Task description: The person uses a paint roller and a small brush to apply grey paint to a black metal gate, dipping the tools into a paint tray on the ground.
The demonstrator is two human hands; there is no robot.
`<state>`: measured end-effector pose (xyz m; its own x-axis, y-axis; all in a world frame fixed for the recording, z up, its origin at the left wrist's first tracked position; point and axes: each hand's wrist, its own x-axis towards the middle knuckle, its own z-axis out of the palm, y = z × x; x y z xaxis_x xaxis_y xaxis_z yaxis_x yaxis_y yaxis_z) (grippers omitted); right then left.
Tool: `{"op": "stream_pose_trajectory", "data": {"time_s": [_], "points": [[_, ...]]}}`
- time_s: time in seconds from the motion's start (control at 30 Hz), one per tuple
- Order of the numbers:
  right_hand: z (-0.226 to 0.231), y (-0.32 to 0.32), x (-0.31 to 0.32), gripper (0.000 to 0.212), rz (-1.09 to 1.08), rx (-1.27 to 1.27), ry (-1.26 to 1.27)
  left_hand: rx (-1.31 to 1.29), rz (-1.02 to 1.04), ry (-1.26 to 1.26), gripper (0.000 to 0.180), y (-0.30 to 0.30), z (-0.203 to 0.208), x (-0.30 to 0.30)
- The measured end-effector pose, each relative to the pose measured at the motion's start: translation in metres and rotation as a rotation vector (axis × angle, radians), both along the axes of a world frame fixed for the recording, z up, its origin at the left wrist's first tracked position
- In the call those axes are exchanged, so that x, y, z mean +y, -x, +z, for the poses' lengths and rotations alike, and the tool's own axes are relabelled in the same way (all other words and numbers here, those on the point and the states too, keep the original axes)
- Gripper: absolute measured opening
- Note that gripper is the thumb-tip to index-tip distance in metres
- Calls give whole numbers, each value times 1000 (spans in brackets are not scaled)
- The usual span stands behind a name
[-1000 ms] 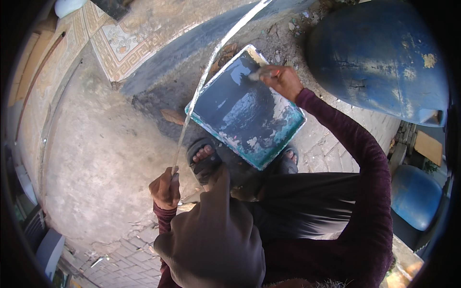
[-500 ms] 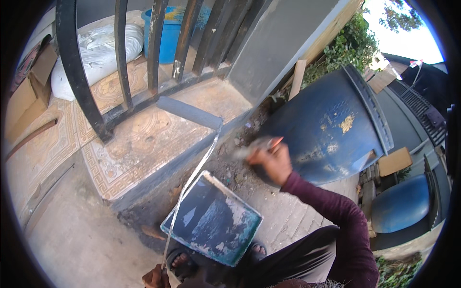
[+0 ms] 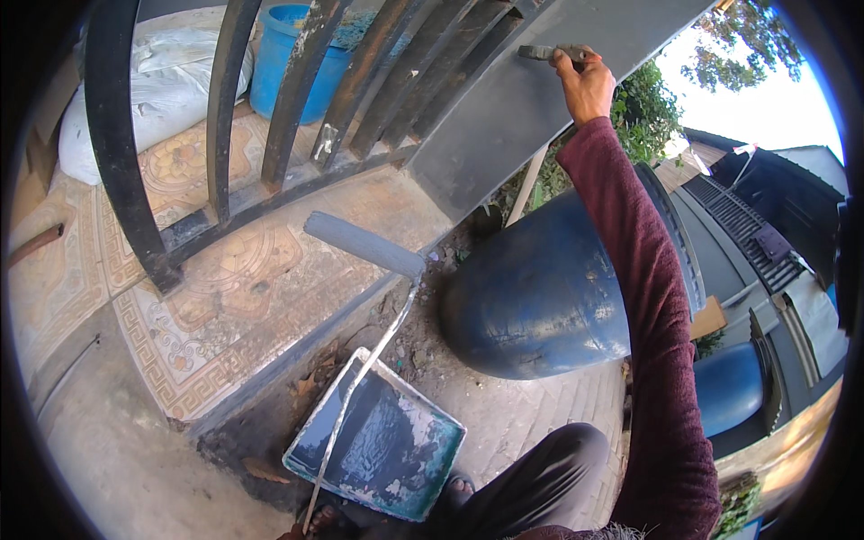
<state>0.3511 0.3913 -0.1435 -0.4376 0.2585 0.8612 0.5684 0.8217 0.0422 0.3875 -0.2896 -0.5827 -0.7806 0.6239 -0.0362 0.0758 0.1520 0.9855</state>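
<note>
Near edge: only a sliver of the left hand [image 3: 293, 533] shows, at the foot of the pale pole [image 3: 329, 454]; its grip is mostly cut off, so cannot tell how firmly it closes. The pole crosses over the paint tray [image 3: 438, 463], which sits near the feet, dark grey paint inside and crusted pale patches toward one side. Judgement: steady the pole well so it doesn't knock the tray.

Farther: grey roller [image 3: 364, 243] at the pole's end, over the tiled step [image 3: 234, 315]; cannot tell whether it rests or hovers. Advisable to keep it off the tile, since paint would mark it.

Farther again: right arm at full reach above the blue barrel [image 3: 540, 288]. Right hand's grip pinches the brush [image 3: 537, 52] between thumb and fingers, bristles pointing left, in front of the grey wall [image 3: 486, 117]. Bristle contact with the wall: cannot tell.

Step in hand, as judged: brushing the wall near the gate [image 3: 229, 108]. Best practice: light load, excess wiped on the tray rim, bristles laid flat, long even strokes, then a feather-light finish. Near the bars, use the bristle tips only and slow down. At this stretch, stepping closer would give better control; watch the sleeve against the barrel.
</note>
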Motion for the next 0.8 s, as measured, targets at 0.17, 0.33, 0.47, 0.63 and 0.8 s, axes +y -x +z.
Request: {"op": "stream_pose_trajectory", "data": {"time_s": [0.17,0.33,0.47,0.63,0.8], "points": [[12,11,24,27,-28,-34,-29,-72,-34,22,15,8,1,5],[37,17,28,25,13,16,-143,-104,-57,38,18,13,0,4],[41,17,30,19,82,14,-252,-128,-75,42,23,14,-2,4],[-22,10,24,26,27,-363,-276,-141,-83,50,29,16,-1,1],[-34,6,19,21,128,-437,-79,-171,-138,39,36,18,-7,-4]]}}
